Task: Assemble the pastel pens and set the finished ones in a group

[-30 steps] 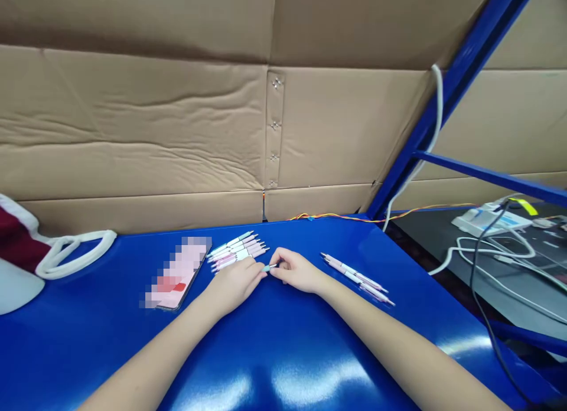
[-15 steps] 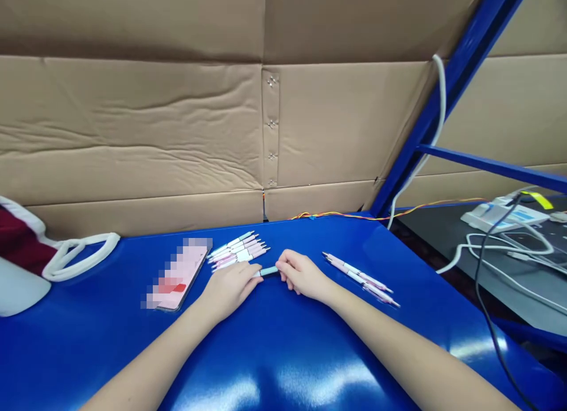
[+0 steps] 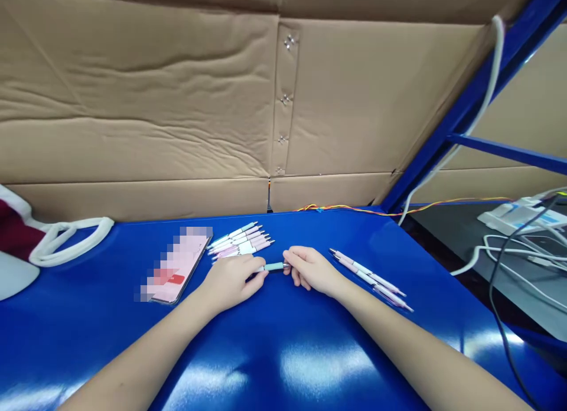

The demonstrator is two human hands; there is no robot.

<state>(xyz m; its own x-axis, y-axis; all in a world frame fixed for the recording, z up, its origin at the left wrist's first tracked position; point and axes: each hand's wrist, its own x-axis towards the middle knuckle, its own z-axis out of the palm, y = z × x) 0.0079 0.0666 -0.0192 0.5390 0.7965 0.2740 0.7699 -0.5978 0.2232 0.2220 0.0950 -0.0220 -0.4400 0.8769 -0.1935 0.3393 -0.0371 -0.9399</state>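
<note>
Much blue tabletop (image 3: pixel 283 340) around held pen (image 3: pixel 272 267)

Packing workshop, blue metal workbench (image 3: pixel 310 352), cardboard walls (image 3: pixel 177 104), cables (image 3: pixel 500 251)

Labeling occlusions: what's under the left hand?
The teal pen goes under the fingers of the left hand, over the blue table; the right hand pinches its other end. The pen's left end is covered.
</note>
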